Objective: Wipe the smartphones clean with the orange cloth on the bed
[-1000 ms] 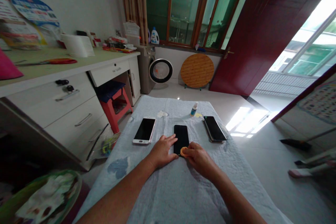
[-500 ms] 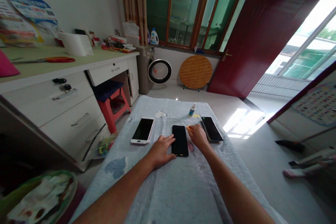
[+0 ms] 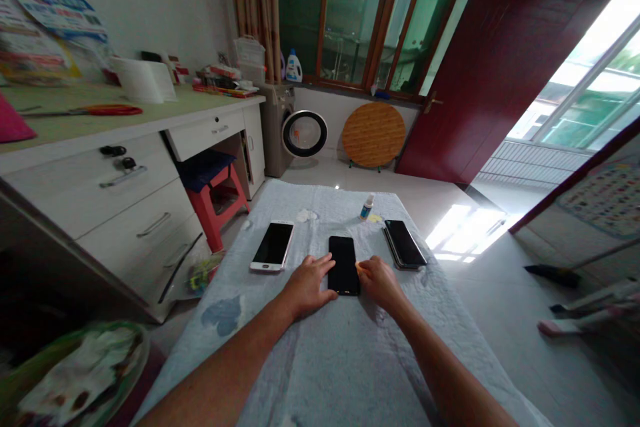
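Note:
A black phone [image 3: 343, 267] lies face up on the cloth-covered table [image 3: 320, 367]. My left hand [image 3: 311, 285] rests at its left edge, fingers apart, with fingertips and thumb touching the phone. Beside the right edge, my right hand [image 3: 379, 281] is closed in a pinch on a small orange item [image 3: 358, 267], mostly hidden by the fingers. A white phone [image 3: 273, 245] with a dark screen lies to the left. On the right, a dark phone [image 3: 405, 243] sits on top of another one. The small spray bottle [image 3: 367, 207] stands upright behind them.
To the left are a desk [image 3: 210, 110] with drawers, a red stool [image 3: 215, 193] and a bin [image 3: 85, 373] holding used tissue. Behind the table stand a washing machine [image 3: 275, 130] with its door open and a round wooden board [image 3: 374, 135]. A red door [image 3: 465, 67] is at the right.
My right hand has moved down and slightly in along the phone's right edge, with the orange item. My left hand stays at the left edge.

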Motion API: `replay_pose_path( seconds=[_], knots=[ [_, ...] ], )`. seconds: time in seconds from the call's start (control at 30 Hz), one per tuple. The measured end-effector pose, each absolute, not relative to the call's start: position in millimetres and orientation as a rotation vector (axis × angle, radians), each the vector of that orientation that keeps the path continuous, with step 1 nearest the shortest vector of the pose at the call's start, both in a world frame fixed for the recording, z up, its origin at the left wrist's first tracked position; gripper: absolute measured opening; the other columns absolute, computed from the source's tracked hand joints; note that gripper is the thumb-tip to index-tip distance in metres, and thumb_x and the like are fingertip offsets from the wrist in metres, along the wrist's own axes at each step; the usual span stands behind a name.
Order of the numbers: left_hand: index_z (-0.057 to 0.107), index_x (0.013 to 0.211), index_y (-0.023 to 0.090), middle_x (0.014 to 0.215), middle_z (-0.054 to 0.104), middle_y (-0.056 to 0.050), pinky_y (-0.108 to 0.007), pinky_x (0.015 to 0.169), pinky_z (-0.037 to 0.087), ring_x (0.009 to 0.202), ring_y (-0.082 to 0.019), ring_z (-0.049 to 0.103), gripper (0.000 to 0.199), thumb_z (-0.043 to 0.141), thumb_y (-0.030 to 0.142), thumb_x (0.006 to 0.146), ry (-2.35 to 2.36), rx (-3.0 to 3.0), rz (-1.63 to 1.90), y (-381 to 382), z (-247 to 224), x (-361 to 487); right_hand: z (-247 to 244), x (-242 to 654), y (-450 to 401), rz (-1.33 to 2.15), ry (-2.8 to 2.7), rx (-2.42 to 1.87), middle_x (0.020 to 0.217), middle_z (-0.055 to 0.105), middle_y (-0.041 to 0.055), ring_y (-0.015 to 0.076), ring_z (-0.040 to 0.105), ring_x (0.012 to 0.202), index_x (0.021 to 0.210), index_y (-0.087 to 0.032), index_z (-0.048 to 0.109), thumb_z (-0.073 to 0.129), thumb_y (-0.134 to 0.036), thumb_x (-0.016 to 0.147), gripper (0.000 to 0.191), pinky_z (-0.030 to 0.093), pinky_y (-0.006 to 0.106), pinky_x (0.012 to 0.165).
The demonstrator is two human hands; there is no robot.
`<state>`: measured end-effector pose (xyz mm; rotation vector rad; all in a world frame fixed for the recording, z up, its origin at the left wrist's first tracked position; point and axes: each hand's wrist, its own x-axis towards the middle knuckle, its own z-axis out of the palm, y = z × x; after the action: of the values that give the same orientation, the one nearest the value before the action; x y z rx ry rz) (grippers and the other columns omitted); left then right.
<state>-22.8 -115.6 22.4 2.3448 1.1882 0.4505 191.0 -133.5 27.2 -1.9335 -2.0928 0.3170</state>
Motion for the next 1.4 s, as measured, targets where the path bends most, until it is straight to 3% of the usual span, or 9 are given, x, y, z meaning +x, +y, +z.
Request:
replay_pose_path(
  seconds=[0.43,0.87,1.23,1.4],
  knots=[
    [0.054,0.134,0.014,0.148,0.045,-0.011,-0.042,0.107,0.038,0.126,-0.03,0.048,0.066,0.07,0.037,0.074,1.209,2.39,0.439,-115,16,-21,29,183,-192,0.464,-1.973,-1.847,0.078,0.057,0.0035,0.0137,0.055,0.074,0.076,-0.017,0.067,0.046,-0.019,0.087,0.024,0.034,0.023,0.068],
    [0.051,0.136,0.014,0.15,0.041,-0.013,-0.045,0.108,0.036,0.128,-0.031,0.046,0.069,0.068,0.031,0.072,1.165,2.338,0.4,-116,25,-23,22,190,-89,0.363,-1.949,-2.024,0.097,0.069,0.0124,0.0187,0.061,0.091,0.102,-0.012,0.073,0.046,-0.018,0.082,0.034,0.039,0.023,0.079],
    [0.053,0.134,0.016,0.148,0.044,-0.011,-0.042,0.106,0.038,0.123,-0.029,0.048,0.066,0.069,0.032,0.072,1.129,2.343,0.454,-116,26,-24,33,204,-23,0.586,-2.101,-2.025,0.076,0.072,0.0071,0.014,0.061,0.069,0.093,-0.011,0.076,0.046,-0.011,0.076,0.035,0.039,0.02,0.061],
    [0.052,0.134,0.017,0.148,0.044,-0.009,-0.041,0.105,0.039,0.122,-0.029,0.048,0.065,0.068,0.032,0.072,1.136,2.34,0.438,-117,29,-24,44,203,-7,0.63,-2.255,-1.985,0.073,0.072,0.0064,0.0136,0.06,0.066,0.089,-0.011,0.078,0.052,-0.013,0.075,0.03,0.04,0.02,0.061]
  ],
)
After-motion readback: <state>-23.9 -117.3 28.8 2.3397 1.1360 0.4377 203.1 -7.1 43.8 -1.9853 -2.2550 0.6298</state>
